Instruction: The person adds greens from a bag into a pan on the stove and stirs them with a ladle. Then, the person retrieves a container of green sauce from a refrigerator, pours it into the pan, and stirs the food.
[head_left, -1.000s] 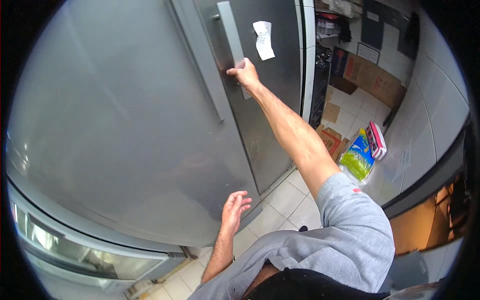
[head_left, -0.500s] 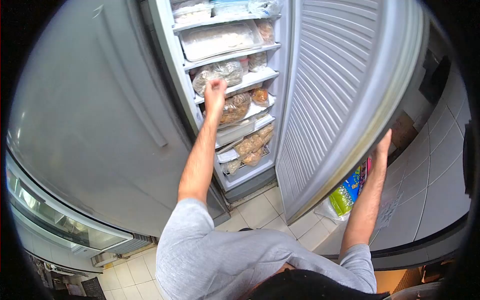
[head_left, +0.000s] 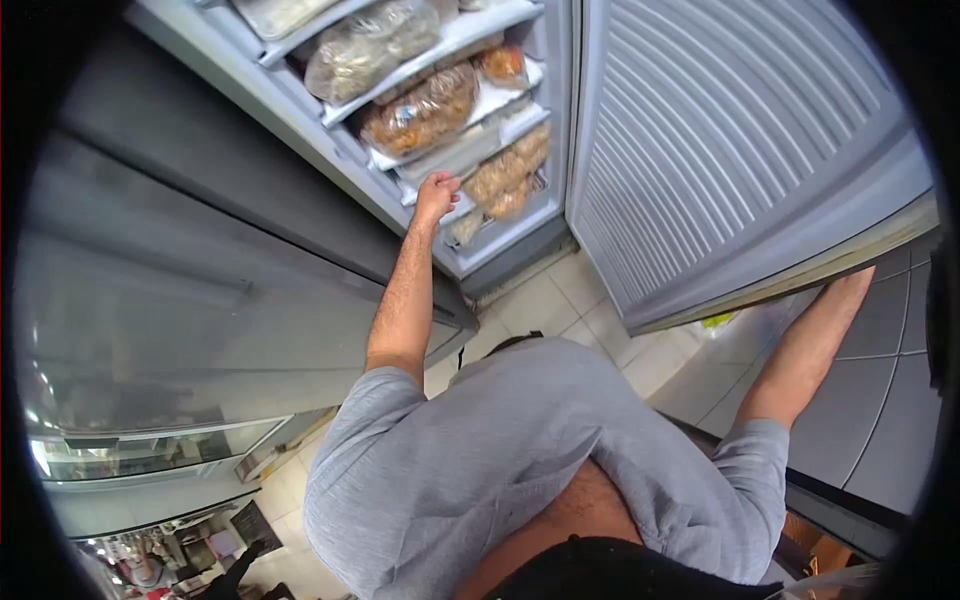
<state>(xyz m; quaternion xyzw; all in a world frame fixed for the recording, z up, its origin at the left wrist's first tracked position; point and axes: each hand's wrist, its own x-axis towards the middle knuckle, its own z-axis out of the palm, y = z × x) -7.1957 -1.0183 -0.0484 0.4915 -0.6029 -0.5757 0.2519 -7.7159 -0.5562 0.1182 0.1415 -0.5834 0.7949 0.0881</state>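
Note:
My left hand (head_left: 438, 196) is at the lower shelves of an open upright freezer (head_left: 515, 245), its fingers curled; whether they hold anything is hidden. Close to it on the right are bags of pale brown food (head_left: 508, 175). One shelf up lies a large clear bag of browner food (head_left: 422, 112), with a small orange-brown bag (head_left: 503, 65) beside it. Higher still is a frosty grey bag (head_left: 370, 50). My right hand (head_left: 856, 284) reaches behind the outer edge of the ribbed freezer door (head_left: 720, 150); the door hides its fingers.
A closed steel door (head_left: 180, 290) stands to the left, above a glass-fronted unit (head_left: 160, 450). Tiled floor (head_left: 560, 300) lies below the freezer. A tiled wall (head_left: 860, 400) is at the right. Cluttered items and what looks like a person (head_left: 145, 570) show at bottom left.
The right hand left the handle and the freezer door swung open. My left hand went to the frosty bag, then down to the lower shelves. The view has tilted downward.

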